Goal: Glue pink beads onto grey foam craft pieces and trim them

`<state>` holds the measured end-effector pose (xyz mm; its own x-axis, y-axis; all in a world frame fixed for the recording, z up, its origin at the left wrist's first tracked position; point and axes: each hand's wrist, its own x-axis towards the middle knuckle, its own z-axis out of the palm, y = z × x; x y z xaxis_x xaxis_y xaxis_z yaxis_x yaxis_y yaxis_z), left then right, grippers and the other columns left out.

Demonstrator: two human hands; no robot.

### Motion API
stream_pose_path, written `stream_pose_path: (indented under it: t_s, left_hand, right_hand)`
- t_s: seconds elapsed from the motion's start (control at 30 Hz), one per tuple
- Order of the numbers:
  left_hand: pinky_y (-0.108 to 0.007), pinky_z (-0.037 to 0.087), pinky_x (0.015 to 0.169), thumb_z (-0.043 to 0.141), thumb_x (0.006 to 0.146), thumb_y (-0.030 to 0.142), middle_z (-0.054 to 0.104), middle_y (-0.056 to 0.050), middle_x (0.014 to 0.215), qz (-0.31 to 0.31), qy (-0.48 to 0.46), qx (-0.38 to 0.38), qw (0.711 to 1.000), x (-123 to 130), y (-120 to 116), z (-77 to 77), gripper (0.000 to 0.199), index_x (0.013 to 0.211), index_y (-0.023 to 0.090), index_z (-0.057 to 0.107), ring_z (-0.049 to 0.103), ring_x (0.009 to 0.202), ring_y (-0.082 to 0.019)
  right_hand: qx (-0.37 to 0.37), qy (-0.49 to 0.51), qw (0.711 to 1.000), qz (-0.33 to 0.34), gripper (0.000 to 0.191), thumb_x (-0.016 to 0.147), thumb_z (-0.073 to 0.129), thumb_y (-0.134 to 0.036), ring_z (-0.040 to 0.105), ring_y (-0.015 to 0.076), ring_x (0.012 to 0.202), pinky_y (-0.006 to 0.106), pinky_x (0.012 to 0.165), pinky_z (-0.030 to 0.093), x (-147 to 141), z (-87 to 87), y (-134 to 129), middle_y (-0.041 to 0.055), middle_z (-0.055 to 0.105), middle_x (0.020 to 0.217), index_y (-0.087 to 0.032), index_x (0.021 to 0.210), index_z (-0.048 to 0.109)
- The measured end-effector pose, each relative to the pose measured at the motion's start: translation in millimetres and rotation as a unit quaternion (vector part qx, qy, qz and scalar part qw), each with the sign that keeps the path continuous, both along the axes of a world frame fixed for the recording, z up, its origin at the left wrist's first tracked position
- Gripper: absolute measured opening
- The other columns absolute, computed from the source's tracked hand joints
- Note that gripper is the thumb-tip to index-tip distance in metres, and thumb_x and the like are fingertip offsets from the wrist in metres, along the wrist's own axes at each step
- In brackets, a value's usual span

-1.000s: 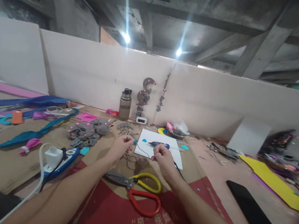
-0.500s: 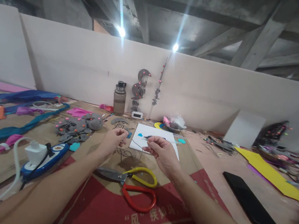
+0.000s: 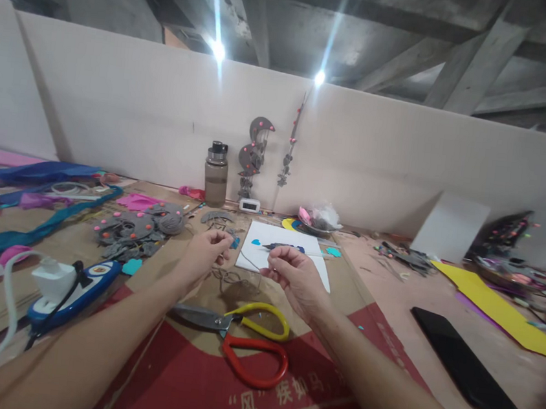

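A thin grey cord (image 3: 250, 262) stretches between my two hands over the cardboard. My left hand (image 3: 203, 254) pinches one part of it, thumb against forefinger, beside a small blue piece (image 3: 236, 242). At the other end my right hand (image 3: 293, 279) is closed in a pinch on the cord, in front of a white sheet (image 3: 254, 231). Slack loops of grey cord (image 3: 233, 280) lie below and between the hands. Nearer to me rest large scissors (image 3: 260, 327), blades parted, with one yellow and one red handle. A dark craft knife (image 3: 281, 247) lies on the sheet behind my right fingers.
Left are grey felt pieces with pink dots (image 3: 126, 231) and a blue-white power strip (image 3: 72, 297). A bottle (image 3: 216, 179) and small white clock (image 3: 249, 205) stand by the back board. A black phone (image 3: 468, 365) and yellow sheet (image 3: 496, 306) lie right.
The cord between my hands looks straighter. Both hands keep their pinch with little movement. The camera view has tilted slightly downward.
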<state>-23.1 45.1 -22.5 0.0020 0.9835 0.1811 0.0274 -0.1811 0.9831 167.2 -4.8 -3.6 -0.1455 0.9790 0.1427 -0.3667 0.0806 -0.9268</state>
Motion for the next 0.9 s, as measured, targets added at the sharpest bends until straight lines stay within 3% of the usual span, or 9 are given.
stream_pose_path:
  t_s: [0.33,0.53,0.9]
  left_hand:
    - [-0.019,0.035,0.046,0.063,0.069,0.041,0.056,0.002,0.056,-0.009,-0.012,-0.008,1.0,0,2,-1.1,0.027,0.073,0.016,0.057,0.049,0.047,-0.008]
    - [-0.02,0.036,0.046,0.065,0.068,0.041,0.056,0.002,0.056,-0.012,-0.01,-0.004,1.0,1,2,0.3,0.027,0.073,0.016,0.058,0.048,0.047,-0.008]
    - [-0.021,0.037,0.049,0.064,0.068,0.042,0.058,0.0,0.06,-0.022,-0.018,-0.013,1.0,3,-2,1.5,0.029,0.077,0.015,0.059,0.05,0.051,-0.009]
  right_hand:
    - [0.009,-0.032,0.999,-0.029,0.018,0.063,0.069,-0.027,0.048,0.0072,0.058,0.025,0.063,0.046,-3,-4.1,1,-0.005,0.048,0.065,-0.018,0.067,0.053]
    - [0.043,-0.041,0.998,-0.001,0.015,0.067,0.065,-0.023,0.05,0.0076,0.064,0.025,0.066,0.047,-5,-8.8,1,-0.0045,0.05,0.076,-0.02,0.076,0.054]
    - [0.1,-0.178,0.979,0.0,0.019,0.076,0.058,-0.036,0.046,0.0075,0.051,0.022,0.054,0.041,-7,-12.4,-1,-0.0067,0.045,0.059,-0.02,0.074,0.05]
